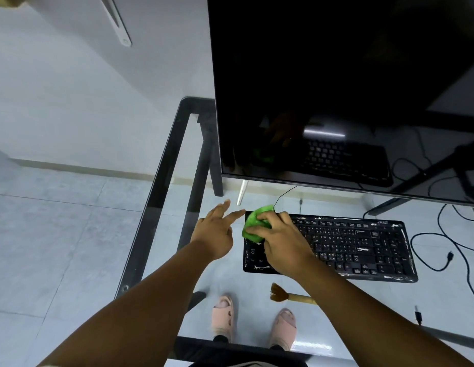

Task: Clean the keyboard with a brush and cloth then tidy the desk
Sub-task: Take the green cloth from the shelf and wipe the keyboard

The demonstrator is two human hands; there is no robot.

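Desk: a clear glass-topped desk with a black metal frame [161,181]; the pale tiled floor and two feet in pink slippers [223,317] show through the top.
Monitor: a large black flat screen [336,88], switched off, standing at the back of the desk above the keyboard and mirroring it.
Keyboard: a flat black plastic keyboard with white smears along its edges [362,247], lying on the glass in front of the monitor. It looks stiff and light, so I judge it could slide on the glass under a hard wipe; bracing its left edge would steady it.
Cables: loose black cables [442,234] trail on the floor and desk right of the keyboard.
Right hand: the right hand [280,242] has its fingers curled around the cloth, pressing it onto the keyboard's left end.
Left hand: the left hand [217,231] hovers just left of the keyboard, fingers extended and spread, holding nothing; whether a fingertip touches the keyboard corner I cannot tell.
Cloth: a bunched bright green soft cloth [253,223], limp and easy to compress, best held wadded in the palm as now.
Brush: a small brush with brown bristles and a pale wooden handle [283,295] lies on the glass near the keyboard's front edge, partly hidden by the right forearm. Light and rigid; take it by the handle.
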